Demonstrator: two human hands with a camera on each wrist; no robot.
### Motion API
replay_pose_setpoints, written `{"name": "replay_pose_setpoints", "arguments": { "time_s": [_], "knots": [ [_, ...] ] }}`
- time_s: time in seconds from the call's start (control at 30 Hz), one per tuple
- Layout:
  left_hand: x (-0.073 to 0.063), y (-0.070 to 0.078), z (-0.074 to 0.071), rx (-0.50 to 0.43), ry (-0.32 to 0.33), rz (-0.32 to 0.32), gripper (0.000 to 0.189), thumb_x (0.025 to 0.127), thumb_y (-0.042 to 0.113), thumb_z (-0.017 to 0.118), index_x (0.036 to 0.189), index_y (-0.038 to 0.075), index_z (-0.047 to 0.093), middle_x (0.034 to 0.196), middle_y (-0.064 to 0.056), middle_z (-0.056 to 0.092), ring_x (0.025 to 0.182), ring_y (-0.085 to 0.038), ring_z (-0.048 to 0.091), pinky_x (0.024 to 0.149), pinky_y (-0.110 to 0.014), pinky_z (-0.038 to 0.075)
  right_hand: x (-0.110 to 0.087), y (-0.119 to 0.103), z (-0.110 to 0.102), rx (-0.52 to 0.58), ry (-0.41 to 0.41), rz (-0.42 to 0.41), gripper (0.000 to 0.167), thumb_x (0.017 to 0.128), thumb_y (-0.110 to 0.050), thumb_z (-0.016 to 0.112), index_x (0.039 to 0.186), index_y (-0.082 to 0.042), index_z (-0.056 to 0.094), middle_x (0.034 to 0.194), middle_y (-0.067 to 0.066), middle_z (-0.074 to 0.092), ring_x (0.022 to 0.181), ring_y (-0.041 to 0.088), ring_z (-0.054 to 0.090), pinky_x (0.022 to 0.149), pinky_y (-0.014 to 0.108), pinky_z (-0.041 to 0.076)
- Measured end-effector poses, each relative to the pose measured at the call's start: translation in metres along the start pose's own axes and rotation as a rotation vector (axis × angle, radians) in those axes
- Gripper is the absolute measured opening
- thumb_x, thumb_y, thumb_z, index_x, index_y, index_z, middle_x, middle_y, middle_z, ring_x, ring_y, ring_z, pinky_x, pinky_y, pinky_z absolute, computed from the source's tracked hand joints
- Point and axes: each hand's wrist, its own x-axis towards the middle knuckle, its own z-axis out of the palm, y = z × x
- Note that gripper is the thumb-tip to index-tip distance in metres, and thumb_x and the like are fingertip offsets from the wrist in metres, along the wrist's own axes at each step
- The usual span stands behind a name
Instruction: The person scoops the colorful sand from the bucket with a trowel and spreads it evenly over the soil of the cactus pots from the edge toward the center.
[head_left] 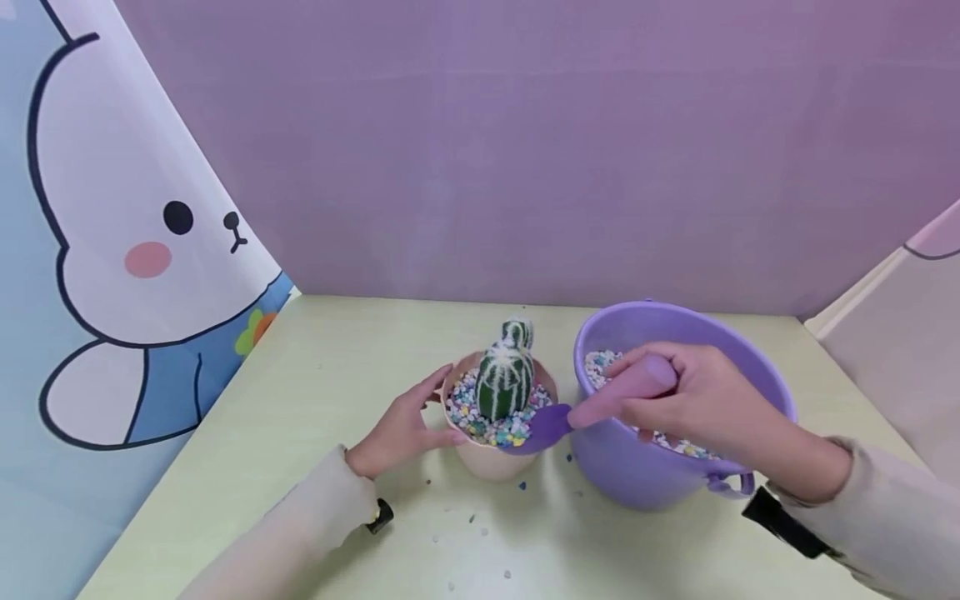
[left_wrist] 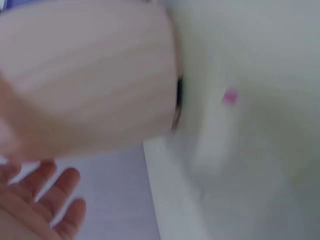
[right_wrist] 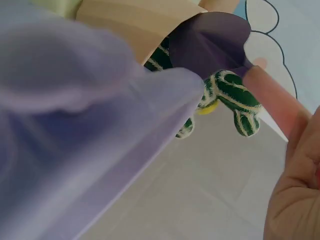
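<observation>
A cactus (head_left: 504,385), green with white stripes, stands in a pale peach flowerpot (head_left: 487,462) among multicoloured pebbles (head_left: 468,408). My left hand (head_left: 401,433) holds the pot from its left side, the thumb at the front of the rim and the fingers behind. In the left wrist view the pot wall (left_wrist: 95,80) fills the upper left, close to those fingers. My right hand (head_left: 697,396) grips the pink handle of a small shovel (head_left: 626,390). Its purple blade (right_wrist: 210,42) is tipped over the pot's right rim, beside the cactus.
A purple bucket (head_left: 637,475) with pebbles inside stands just right of the pot, under my right forearm. Loose pebbles (head_left: 522,486) are scattered on the pale table (head_left: 360,358). A purple backdrop rises behind, with a cartoon-printed sheet (head_left: 112,208) at the left.
</observation>
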Motion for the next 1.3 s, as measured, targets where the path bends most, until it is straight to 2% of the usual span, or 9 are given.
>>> {"name": "replay_pose_setpoints", "arguments": {
  "time_s": [0.2, 0.3, 0.5, 0.6, 0.7, 0.9, 1.1, 1.17, 1.3],
  "knots": [
    [0.021, -0.016, -0.014, -0.114, -0.162, 0.017, 0.107, 0.069, 0.038, 0.086, 0.151, 0.005, 0.026, 0.150, -0.019, 0.034, 0.132, -0.039, 0.036, 0.099, -0.054, 0.038, 0.003, -0.008, 0.010, 0.027, 0.023, -0.172, 0.015, 0.087, -0.012, 0.071, 0.101, -0.007, 0.070, 0.078, -0.004, 0.072, 0.053, 0.016, 0.055, 0.044, 0.026, 0.045],
    [0.024, -0.020, -0.012, -0.169, -0.167, -0.007, 0.106, 0.066, 0.036, 0.087, 0.151, 0.009, 0.028, 0.148, -0.016, 0.038, 0.128, -0.037, 0.040, 0.098, -0.052, 0.038, 0.008, -0.012, 0.013, 0.004, 0.039, -0.224, 0.007, 0.087, -0.010, 0.069, 0.094, -0.009, 0.070, 0.077, -0.006, 0.072, 0.055, 0.015, 0.058, 0.045, 0.025, 0.046],
    [0.008, -0.002, 0.007, -0.065, 0.001, -0.066, 0.102, 0.066, 0.017, 0.088, 0.149, 0.007, 0.031, 0.145, -0.020, 0.042, 0.131, -0.041, 0.039, 0.103, -0.060, 0.032, 0.011, -0.019, 0.014, -0.028, 0.083, -0.213, 0.001, 0.085, -0.008, 0.070, 0.086, -0.008, 0.070, 0.073, -0.002, 0.071, 0.053, 0.015, 0.059, 0.046, 0.027, 0.049],
    [-0.003, 0.010, 0.017, 0.047, 0.092, -0.101, 0.103, 0.066, 0.024, 0.088, 0.150, 0.009, 0.031, 0.142, -0.020, 0.046, 0.127, -0.040, 0.044, 0.101, -0.057, 0.037, 0.008, -0.019, 0.012, -0.032, 0.103, -0.176, 0.009, 0.084, -0.009, 0.071, 0.090, -0.003, 0.068, 0.072, -0.001, 0.071, 0.053, 0.015, 0.060, 0.049, 0.029, 0.051],
    [-0.012, 0.019, 0.017, 0.091, 0.115, -0.127, 0.100, 0.069, 0.031, 0.086, 0.150, 0.009, 0.031, 0.138, -0.019, 0.049, 0.120, -0.038, 0.050, 0.096, -0.055, 0.043, 0.005, -0.017, 0.010, -0.058, 0.107, -0.201, 0.007, 0.084, -0.009, 0.072, 0.090, -0.007, 0.069, 0.072, -0.003, 0.071, 0.053, 0.015, 0.060, 0.047, 0.026, 0.049],
    [-0.004, -0.001, -0.012, 0.033, -0.014, -0.035, 0.093, 0.074, 0.018, 0.083, 0.148, 0.001, 0.030, 0.142, -0.024, 0.043, 0.128, -0.043, 0.040, 0.099, -0.063, 0.035, 0.002, -0.011, 0.008, -0.063, 0.130, -0.162, 0.014, 0.082, -0.009, 0.072, 0.094, -0.004, 0.069, 0.066, 0.000, 0.068, 0.053, 0.014, 0.059, 0.047, 0.026, 0.049],
    [0.014, -0.018, -0.021, -0.092, -0.212, 0.076, 0.100, 0.073, 0.038, 0.083, 0.149, 0.003, 0.030, 0.152, -0.020, 0.031, 0.138, -0.041, 0.025, 0.107, -0.062, 0.023, 0.000, -0.006, 0.010, -0.067, 0.133, -0.175, 0.018, 0.079, -0.007, 0.074, 0.097, -0.004, 0.070, 0.066, -0.003, 0.067, 0.053, 0.013, 0.059, 0.047, 0.027, 0.049],
    [0.015, -0.018, -0.019, -0.102, -0.207, 0.067, 0.096, 0.072, 0.033, 0.084, 0.147, 0.003, 0.034, 0.150, -0.019, 0.033, 0.137, -0.041, 0.028, 0.106, -0.061, 0.025, -0.002, -0.005, 0.010, -0.077, 0.141, -0.197, 0.018, 0.079, -0.007, 0.074, 0.097, -0.006, 0.070, 0.066, -0.004, 0.067, 0.053, 0.013, 0.059, 0.047, 0.026, 0.048],
    [0.010, -0.009, -0.011, -0.068, -0.114, -0.002, 0.089, 0.070, 0.016, 0.085, 0.145, 0.001, 0.038, 0.147, -0.021, 0.038, 0.133, -0.043, 0.034, 0.103, -0.060, 0.032, -0.003, -0.006, 0.009, -0.075, 0.146, -0.164, 0.016, 0.080, -0.006, 0.073, 0.095, -0.008, 0.069, 0.066, -0.001, 0.067, 0.053, 0.017, 0.060, 0.047, 0.027, 0.049]
  ]
}}
